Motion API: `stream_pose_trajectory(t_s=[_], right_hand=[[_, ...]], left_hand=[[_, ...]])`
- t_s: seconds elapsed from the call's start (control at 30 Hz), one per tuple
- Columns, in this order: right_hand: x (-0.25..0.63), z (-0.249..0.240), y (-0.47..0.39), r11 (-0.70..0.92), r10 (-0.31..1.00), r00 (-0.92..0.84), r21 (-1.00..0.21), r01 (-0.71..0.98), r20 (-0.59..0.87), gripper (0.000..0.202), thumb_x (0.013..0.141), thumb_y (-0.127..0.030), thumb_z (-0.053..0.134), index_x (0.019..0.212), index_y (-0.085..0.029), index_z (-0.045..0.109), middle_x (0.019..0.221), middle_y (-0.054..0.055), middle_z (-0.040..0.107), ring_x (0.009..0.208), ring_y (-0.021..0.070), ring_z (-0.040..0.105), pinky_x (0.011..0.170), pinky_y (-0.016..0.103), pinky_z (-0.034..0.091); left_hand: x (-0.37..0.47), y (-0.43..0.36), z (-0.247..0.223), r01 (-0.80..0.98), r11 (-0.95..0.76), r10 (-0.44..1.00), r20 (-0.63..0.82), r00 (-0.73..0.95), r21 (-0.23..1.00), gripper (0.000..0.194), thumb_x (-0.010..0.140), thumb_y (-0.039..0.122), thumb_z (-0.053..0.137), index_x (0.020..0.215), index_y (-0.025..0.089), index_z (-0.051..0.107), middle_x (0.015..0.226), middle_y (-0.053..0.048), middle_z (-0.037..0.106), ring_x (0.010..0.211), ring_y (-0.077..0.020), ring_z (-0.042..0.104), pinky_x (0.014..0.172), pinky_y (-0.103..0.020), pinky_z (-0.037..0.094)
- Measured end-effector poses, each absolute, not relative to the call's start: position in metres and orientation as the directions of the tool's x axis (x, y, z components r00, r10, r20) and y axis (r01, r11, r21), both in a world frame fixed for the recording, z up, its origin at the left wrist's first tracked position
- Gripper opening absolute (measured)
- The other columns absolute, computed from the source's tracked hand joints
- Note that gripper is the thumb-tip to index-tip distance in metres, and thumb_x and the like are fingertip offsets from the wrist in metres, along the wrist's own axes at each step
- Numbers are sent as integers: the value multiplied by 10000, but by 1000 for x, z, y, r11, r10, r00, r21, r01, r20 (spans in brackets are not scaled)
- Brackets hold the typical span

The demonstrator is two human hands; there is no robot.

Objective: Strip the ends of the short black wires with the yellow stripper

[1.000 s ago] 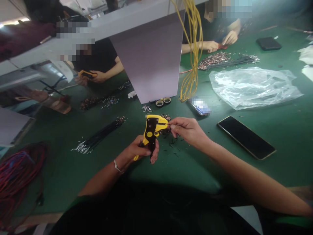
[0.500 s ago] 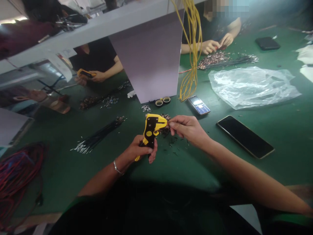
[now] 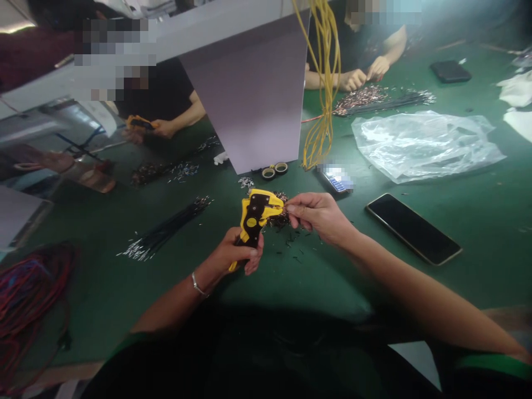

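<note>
My left hand (image 3: 243,252) is wrapped around the handle of a yellow and black wire stripper (image 3: 252,221), held upright over the green table. The tool's jaws point right, toward my right hand (image 3: 313,213). Thumb and forefinger of that hand are pinched on a thin wire, mostly hidden by the fingers, with its end at the jaws. Behind the jaws lies a pile of short wires with coppery ends (image 3: 280,219), partly covered by the tool. Small dark offcuts (image 3: 295,244) are scattered below it. To the left rests a bundle of black wires (image 3: 168,230) with bare ends.
A smartphone (image 3: 413,228), a keypad phone (image 3: 336,178) and a clear plastic bag (image 3: 428,145) lie on the right. Tape rolls (image 3: 274,171) sit by a pale panel (image 3: 249,100); yellow cables (image 3: 324,83) hang beside it. Red cable coils (image 3: 33,299) lie left. Co-workers' hands (image 3: 366,75) work across the table.
The view has shifted slightly, and the wire stripper sits a little farther left and tilts a bit more. Both hands keep their grips, with the right fingers still at the jaws.
</note>
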State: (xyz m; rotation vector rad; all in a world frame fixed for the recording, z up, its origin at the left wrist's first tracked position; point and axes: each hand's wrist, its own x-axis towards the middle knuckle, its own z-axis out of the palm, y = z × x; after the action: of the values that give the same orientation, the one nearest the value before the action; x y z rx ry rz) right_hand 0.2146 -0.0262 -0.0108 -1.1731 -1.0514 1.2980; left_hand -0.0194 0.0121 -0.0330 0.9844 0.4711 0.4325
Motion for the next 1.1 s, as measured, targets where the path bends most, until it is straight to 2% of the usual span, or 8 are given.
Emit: stream_pose_trajectory(t_s=[0.27,0.4,0.57,0.77,1.1], right_hand=[[216,-8,-26,-72,994,83,-995,-69,-78,192,750,-325,678,771,-141,729,502,-15,599,410,66,369,419,258,249],[217,-9,-28,-34,997,73,-999,26,-32,227,764,-357,658,772,-144,735,514,-11,599,430,74,376,432,260,272],[211,-10,-33,8,997,-78,-973,229,-10,192,791,-284,609,745,-150,740,511,-1,602,480,101,456,497,267,357],[196,-16,-39,95,979,-205,-898,430,5,206,806,-207,567,732,-157,753,535,-13,578,506,102,469,534,264,375],[191,-18,-42,108,965,-261,-899,425,-7,228,833,-207,554,772,-149,766,514,-22,559,489,99,452,530,258,374]], left_hand=[[-23,24,-32,-188,457,595,-141,792,869,195,677,175,731,834,91,654,579,-14,592,426,-115,527,405,-248,471],[-21,26,-28,-203,453,616,-141,775,868,235,659,179,735,858,88,652,632,-18,597,468,-121,536,436,-269,479],[-16,25,-27,-255,386,701,-103,705,886,270,667,148,770,904,95,650,719,-32,644,515,-125,565,494,-297,496],[-17,23,-35,-223,299,748,-83,659,928,335,689,175,829,959,108,642,791,-35,659,576,-136,605,559,-325,525],[-17,15,-39,-142,213,726,-59,686,967,303,757,228,809,969,110,627,801,-29,639,607,-126,614,583,-305,536]])
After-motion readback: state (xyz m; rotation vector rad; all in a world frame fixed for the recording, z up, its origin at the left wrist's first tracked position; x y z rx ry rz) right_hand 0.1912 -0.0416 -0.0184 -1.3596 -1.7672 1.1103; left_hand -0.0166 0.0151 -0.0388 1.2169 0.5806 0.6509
